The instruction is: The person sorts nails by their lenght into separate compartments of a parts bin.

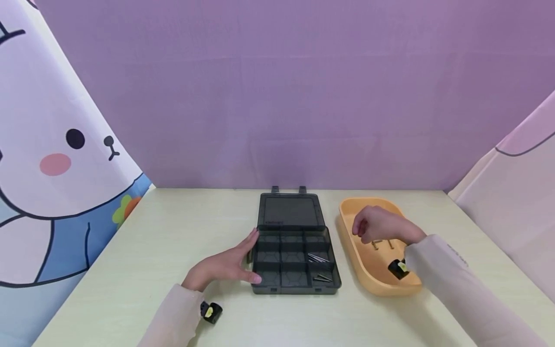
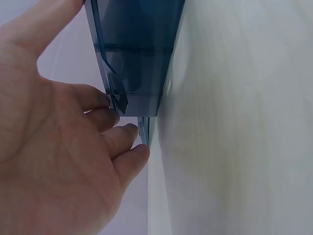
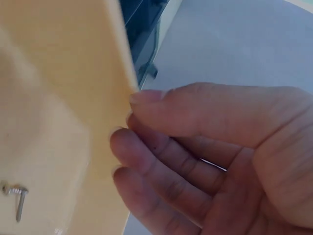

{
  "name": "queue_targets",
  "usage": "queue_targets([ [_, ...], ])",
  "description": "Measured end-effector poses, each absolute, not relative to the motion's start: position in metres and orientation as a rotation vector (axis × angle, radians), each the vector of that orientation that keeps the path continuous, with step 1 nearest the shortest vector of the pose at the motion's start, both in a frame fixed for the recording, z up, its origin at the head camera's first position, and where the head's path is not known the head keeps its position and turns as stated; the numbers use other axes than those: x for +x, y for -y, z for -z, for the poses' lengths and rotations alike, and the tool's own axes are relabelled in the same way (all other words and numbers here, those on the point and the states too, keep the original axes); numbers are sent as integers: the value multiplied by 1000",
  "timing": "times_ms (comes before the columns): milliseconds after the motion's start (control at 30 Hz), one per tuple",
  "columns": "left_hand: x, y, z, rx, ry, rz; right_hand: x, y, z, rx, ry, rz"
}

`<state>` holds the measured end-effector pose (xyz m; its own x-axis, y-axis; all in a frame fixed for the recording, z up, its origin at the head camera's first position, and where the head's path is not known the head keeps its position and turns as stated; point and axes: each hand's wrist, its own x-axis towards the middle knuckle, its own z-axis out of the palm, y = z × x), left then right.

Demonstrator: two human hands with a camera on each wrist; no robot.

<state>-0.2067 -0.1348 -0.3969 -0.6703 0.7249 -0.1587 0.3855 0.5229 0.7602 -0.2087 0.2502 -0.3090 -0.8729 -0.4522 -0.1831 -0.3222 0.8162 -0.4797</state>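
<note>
A dark translucent compartment box [image 1: 295, 290] lies with its lid [image 1: 291, 212] folded back. Silver screws [image 1: 318, 259] lie in its right middle compartment, and shorter screws [image 1: 323, 278] in the front right one. My left hand [image 1: 225, 265] holds the box by its left side, thumb at the front corner and fingers farther back. Over the left part of the orange tray [image 1: 368, 284] is my right hand [image 1: 383, 225], fingers curled and thumb against them. A thin shiny sliver, apparently a screw [image 3: 213, 164], shows between those fingers, mostly hidden.
Several loose screws [image 1: 383, 244] lie in the tray, which stands close to the right of the box. A purple cloth [image 1: 295, 96] rises behind the pale table [image 1: 195, 212]. Printed cloth with a cartoon figure [image 1: 56, 193] hangs at the left.
</note>
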Motion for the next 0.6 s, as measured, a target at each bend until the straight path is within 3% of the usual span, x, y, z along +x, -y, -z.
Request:
queue_targets([
  [600,-206,134,398,901,-2300,-1010,-222,-286,336,-473,-2771,522],
])
